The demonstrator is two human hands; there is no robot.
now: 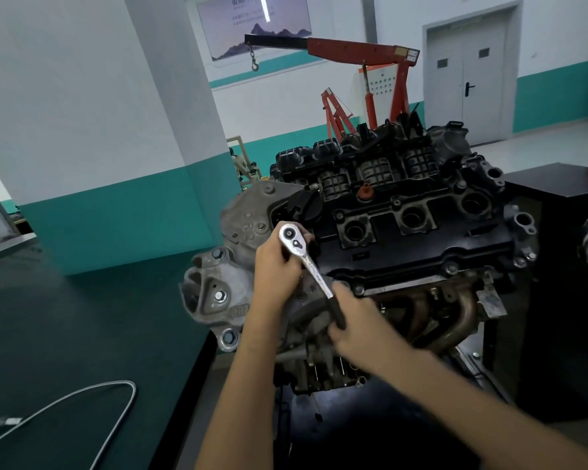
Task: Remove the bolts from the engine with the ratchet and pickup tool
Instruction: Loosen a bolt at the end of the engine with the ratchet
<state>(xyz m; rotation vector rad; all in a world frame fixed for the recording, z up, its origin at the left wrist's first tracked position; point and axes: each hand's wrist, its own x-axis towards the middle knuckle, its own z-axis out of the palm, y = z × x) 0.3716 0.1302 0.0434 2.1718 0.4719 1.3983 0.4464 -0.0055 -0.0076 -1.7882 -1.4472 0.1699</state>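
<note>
The engine (404, 232) stands on a dark stand, its black valve cover facing me with three open plug wells. A chrome ratchet (308, 262) sits with its head at the cover's left front corner, handle slanting down to the right. My left hand (274, 269) is closed around the ratchet just under its head. My right hand (357, 320) grips the black end of the handle. The bolt under the ratchet head is hidden. Several bolts (451, 268) show along the cover's front edge. The flexible silver pickup tool (92, 395) lies curved on the green table at lower left.
A dark green table (65, 334) fills the left side. A black cabinet (564, 266) stands right of the engine. A red engine hoist (367, 52) with a hanging hook is behind. A pillar (116, 130) rises at left and grey double doors (469, 72) at back right.
</note>
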